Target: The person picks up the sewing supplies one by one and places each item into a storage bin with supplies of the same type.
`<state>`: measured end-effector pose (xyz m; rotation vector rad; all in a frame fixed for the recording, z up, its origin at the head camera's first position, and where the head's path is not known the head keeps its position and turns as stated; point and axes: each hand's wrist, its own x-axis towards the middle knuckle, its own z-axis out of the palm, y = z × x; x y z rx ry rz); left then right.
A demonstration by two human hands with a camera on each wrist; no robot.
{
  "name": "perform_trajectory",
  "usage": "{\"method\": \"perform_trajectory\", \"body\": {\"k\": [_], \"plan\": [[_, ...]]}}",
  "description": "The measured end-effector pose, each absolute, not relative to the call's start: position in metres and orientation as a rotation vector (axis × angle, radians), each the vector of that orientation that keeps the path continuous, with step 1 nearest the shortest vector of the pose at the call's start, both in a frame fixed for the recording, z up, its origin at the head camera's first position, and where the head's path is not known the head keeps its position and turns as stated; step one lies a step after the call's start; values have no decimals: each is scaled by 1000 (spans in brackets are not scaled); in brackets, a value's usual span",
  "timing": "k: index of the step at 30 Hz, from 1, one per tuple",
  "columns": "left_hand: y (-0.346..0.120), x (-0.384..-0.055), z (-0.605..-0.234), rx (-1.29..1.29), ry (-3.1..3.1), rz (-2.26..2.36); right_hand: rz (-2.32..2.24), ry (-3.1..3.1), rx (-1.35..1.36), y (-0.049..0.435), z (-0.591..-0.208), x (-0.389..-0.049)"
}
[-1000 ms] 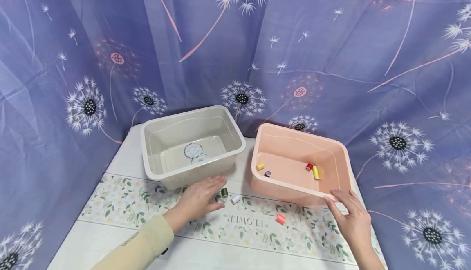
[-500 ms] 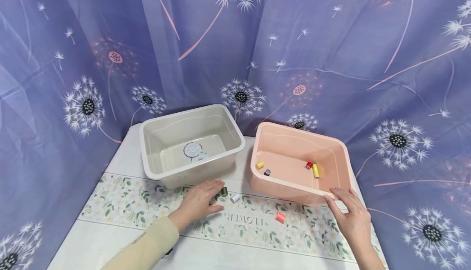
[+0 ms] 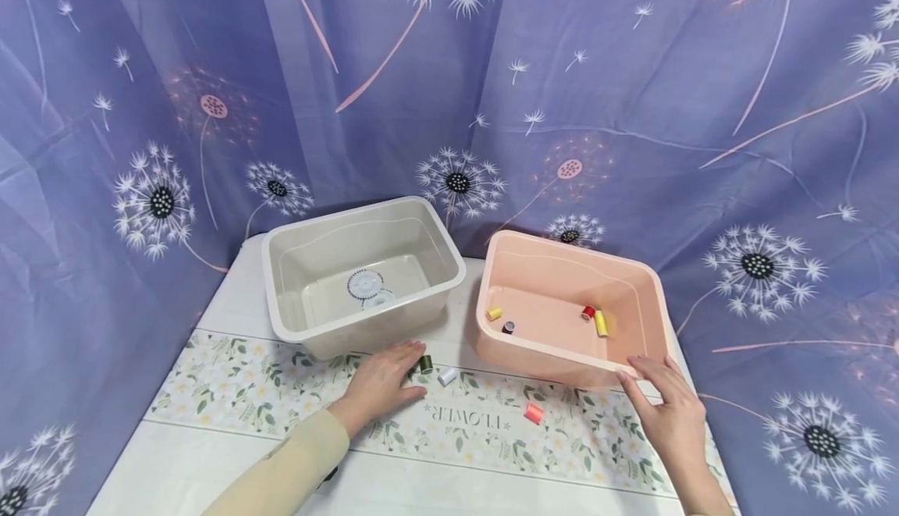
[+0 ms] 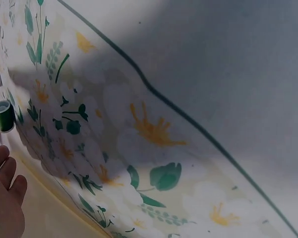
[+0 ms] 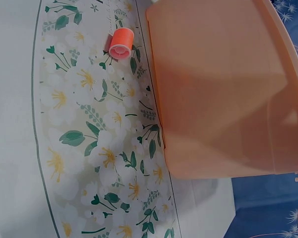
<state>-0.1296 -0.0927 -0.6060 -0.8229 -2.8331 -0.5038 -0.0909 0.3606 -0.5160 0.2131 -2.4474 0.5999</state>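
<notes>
My left hand (image 3: 382, 379) lies palm down on the floral table runner, fingers straight, fingertips beside a dark green thread spool (image 3: 425, 364). I cannot tell whether they touch it. The green spool (image 4: 4, 116) stands beyond the fingers in the left wrist view. A white spool (image 3: 447, 376) lies just right of it, and a coral spool (image 3: 534, 412) farther right. My right hand (image 3: 667, 407) holds the near right corner of the pink bin's rim, thumb outside and fingers over the edge. In the pink bin (image 3: 548, 360) lie two yellow spools (image 3: 600, 323), a red spool (image 3: 588, 313) and a dark spool (image 3: 509, 327).
A grey bin (image 3: 379, 332) stands left of the pink one, holding two round clear discs (image 3: 365, 284) ringed with small beads. Behind both bins hangs a purple dandelion curtain (image 3: 393, 110). A small dark object (image 3: 328, 475) shows by the left sleeve.
The head view shifts slightly. My left hand stays nearly in place by the green spool while its forearm swings a little to the right. The right hand keeps its place on the pink rim.
</notes>
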Motion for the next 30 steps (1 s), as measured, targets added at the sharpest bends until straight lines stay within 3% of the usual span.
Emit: {"method": "perform_trajectory", "body": {"k": [30], "plan": [[-88, -148, -617, -845, -2870, -451, 614, -2419, 235, 361, -518, -91]]}}
